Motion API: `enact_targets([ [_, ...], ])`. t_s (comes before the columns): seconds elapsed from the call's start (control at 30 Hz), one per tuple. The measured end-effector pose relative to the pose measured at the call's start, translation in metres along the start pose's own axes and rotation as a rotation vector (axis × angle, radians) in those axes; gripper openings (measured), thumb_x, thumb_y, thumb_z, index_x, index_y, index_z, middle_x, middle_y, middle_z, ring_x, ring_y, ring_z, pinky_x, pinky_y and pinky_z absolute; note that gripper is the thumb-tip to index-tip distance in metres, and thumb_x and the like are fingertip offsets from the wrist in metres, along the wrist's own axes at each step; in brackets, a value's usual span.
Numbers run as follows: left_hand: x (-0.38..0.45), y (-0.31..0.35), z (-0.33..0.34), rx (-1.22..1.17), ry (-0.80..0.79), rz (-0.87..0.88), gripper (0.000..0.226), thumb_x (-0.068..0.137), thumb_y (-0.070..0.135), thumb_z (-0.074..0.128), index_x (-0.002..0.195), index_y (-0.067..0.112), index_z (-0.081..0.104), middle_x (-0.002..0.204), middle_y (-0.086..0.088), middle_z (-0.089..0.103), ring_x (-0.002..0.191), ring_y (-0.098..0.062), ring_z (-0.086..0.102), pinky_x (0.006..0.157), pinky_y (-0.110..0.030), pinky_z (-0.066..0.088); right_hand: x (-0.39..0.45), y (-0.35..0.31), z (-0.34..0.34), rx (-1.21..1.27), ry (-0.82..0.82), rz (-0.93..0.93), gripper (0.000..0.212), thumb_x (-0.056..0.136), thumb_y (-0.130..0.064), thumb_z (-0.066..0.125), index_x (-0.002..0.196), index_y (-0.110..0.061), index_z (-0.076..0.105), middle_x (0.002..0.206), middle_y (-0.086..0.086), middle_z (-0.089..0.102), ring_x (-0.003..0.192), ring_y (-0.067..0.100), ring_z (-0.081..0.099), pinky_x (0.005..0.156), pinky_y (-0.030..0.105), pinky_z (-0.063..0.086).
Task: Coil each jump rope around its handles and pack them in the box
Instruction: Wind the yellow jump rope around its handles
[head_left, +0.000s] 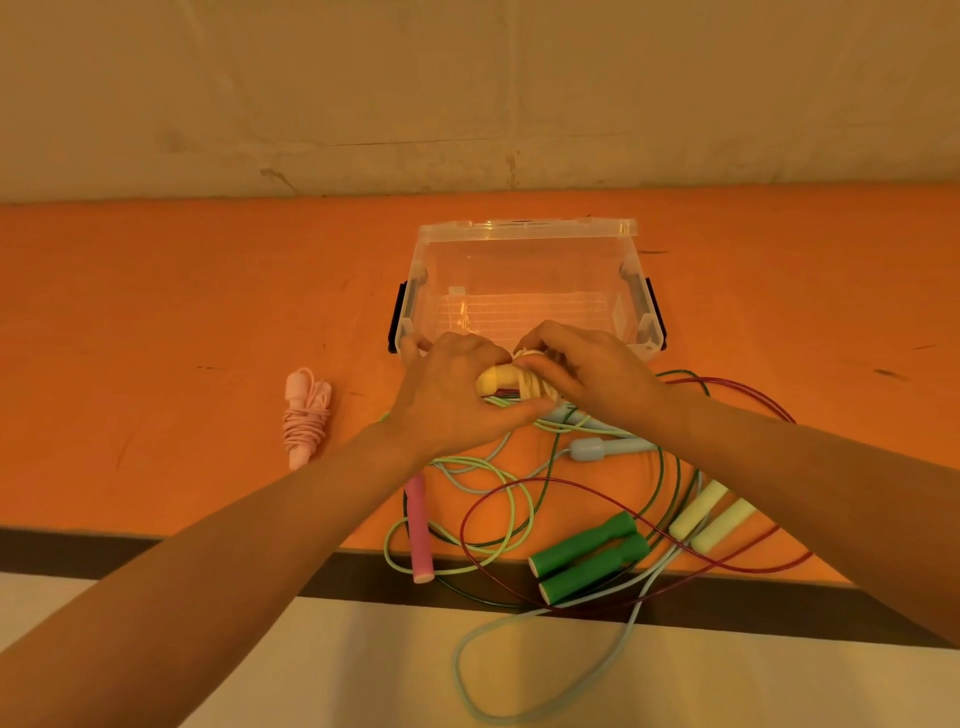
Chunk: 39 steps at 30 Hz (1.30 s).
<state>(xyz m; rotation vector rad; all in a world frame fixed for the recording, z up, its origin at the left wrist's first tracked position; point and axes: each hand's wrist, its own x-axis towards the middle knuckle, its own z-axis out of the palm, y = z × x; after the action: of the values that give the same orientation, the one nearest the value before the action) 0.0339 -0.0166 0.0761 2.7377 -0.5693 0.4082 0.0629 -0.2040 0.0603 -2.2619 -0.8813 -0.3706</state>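
Both hands meet just in front of the clear box (527, 275) on the orange worktop (156, 312). The left hand (457, 387) and the right hand (592, 371) are closed around a yellow jump rope (496, 383), with pale cord wound on its handles. A pink coiled rope (305, 415) lies to the left. Near the front edge loose ropes are tangled, with green handles (589, 556) and a pink handle (420, 530)

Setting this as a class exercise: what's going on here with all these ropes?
A person's left hand and right hand are winding cord around a yellow rope's handles in front of the clear box, which looks empty. One pink rope lies coiled on the table; the other ropes are loose and tangled.
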Motion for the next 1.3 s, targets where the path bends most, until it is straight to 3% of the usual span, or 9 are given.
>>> enact_targets([
  [0.07, 0.0, 0.001, 0.005, 0.036, 0.022, -0.015, 0.069, 0.058, 0.089, 0.044, 0.081, 0.028, 0.067, 0.085, 0.01, 0.067, 0.091, -0.014, 0.06, 0.091, -0.046, 0.038, 0.001, -0.004, 0.002, 0.01, 0.02, 0.063, 0.047, 0.09, -0.053, 0.042, 0.096, -0.01, 0.059, 0.072, 0.001, 0.061, 0.061, 0.015, 0.052, 0.053, 0.026, 0.04],
  [0.17, 0.005, 0.004, 0.007, -0.046, 0.06, -0.034, 0.063, 0.061, 0.084, 0.052, 0.073, 0.023, 0.066, 0.072, 0.004, 0.064, 0.077, -0.021, 0.061, 0.073, -0.044, 0.049, 0.005, -0.007, 0.003, 0.073, 0.043, 0.158, 0.043, 0.088, -0.056, 0.042, 0.089, -0.015, 0.051, 0.073, 0.001, 0.062, 0.061, 0.019, 0.055, 0.054, 0.03, 0.041],
  [0.27, 0.006, 0.008, 0.009, -0.076, 0.085, -0.039, 0.054, 0.063, 0.076, 0.055, 0.07, 0.024, 0.065, 0.068, 0.004, 0.061, 0.073, -0.021, 0.06, 0.067, -0.041, 0.05, 0.006, -0.009, 0.005, 0.08, 0.105, 0.193, 0.042, 0.088, -0.055, 0.04, 0.084, -0.014, 0.05, 0.065, 0.002, 0.057, 0.056, 0.019, 0.051, 0.053, 0.031, 0.039],
  [0.5, -0.002, 0.015, 0.012, 0.102, 0.133, -0.045, 0.055, 0.063, 0.072, 0.049, 0.082, 0.026, 0.073, 0.088, 0.009, 0.068, 0.089, -0.018, 0.062, 0.096, -0.055, 0.034, 0.006, -0.013, 0.008, 0.122, 0.161, 0.23, 0.04, 0.087, -0.055, 0.044, 0.079, -0.016, 0.05, 0.061, -0.001, 0.054, 0.055, 0.018, 0.05, 0.052, 0.037, 0.042],
  [0.7, -0.006, 0.016, 0.014, 0.085, 0.152, 0.003, 0.05, 0.07, 0.063, 0.051, 0.084, 0.02, 0.071, 0.088, 0.009, 0.069, 0.09, -0.018, 0.061, 0.097, -0.057, 0.032, 0.0, -0.011, 0.008, 0.149, 0.147, 0.239, 0.056, 0.081, -0.061, 0.044, 0.089, -0.007, 0.059, 0.073, -0.002, 0.061, 0.065, 0.019, 0.057, 0.058, 0.032, 0.043],
  [0.83, -0.007, 0.008, 0.016, 0.041, 0.119, 0.14, 0.044, 0.08, 0.054, 0.051, 0.093, 0.016, 0.069, 0.098, 0.006, 0.068, 0.095, -0.021, 0.06, 0.086, -0.045, 0.04, -0.007, -0.005, 0.007, 0.065, 0.165, 0.098, 0.061, 0.082, -0.064, 0.047, 0.092, -0.006, 0.064, 0.077, -0.001, 0.065, 0.068, 0.016, 0.059, 0.055, 0.033, 0.047],
  [1.07, -0.007, -0.001, 0.02, -0.074, 0.07, 0.262, 0.042, 0.087, 0.038, 0.051, 0.108, 0.005, 0.065, 0.106, -0.007, 0.064, 0.098, -0.03, 0.057, 0.07, -0.048, 0.049, -0.012, 0.007, 0.01, -0.059, 0.21, -0.132, 0.058, 0.093, -0.059, 0.042, 0.099, -0.005, 0.063, 0.085, 0.005, 0.067, 0.076, 0.012, 0.056, 0.059, 0.03, 0.045],
  [1.2, -0.006, -0.008, 0.021, -0.078, 0.09, 0.281, 0.041, 0.083, 0.032, 0.057, 0.113, 0.005, 0.064, 0.109, -0.006, 0.064, 0.101, -0.031, 0.055, 0.073, -0.049, 0.049, -0.014, 0.011, 0.003, -0.133, 0.038, -0.246, 0.047, 0.094, -0.053, 0.045, 0.116, -0.011, 0.05, 0.109, 0.009, 0.065, 0.096, 0.018, 0.058, 0.08, 0.025, 0.044],
  [1.3, -0.005, -0.008, 0.02, -0.093, 0.123, 0.289, 0.039, 0.084, 0.034, 0.057, 0.112, 0.007, 0.065, 0.11, -0.004, 0.064, 0.101, -0.029, 0.054, 0.074, -0.048, 0.048, -0.016, 0.01, -0.001, -0.232, 0.01, -0.29, 0.047, 0.095, -0.043, 0.048, 0.12, -0.004, 0.057, 0.122, 0.011, 0.062, 0.106, 0.022, 0.056, 0.094, 0.031, 0.039],
])
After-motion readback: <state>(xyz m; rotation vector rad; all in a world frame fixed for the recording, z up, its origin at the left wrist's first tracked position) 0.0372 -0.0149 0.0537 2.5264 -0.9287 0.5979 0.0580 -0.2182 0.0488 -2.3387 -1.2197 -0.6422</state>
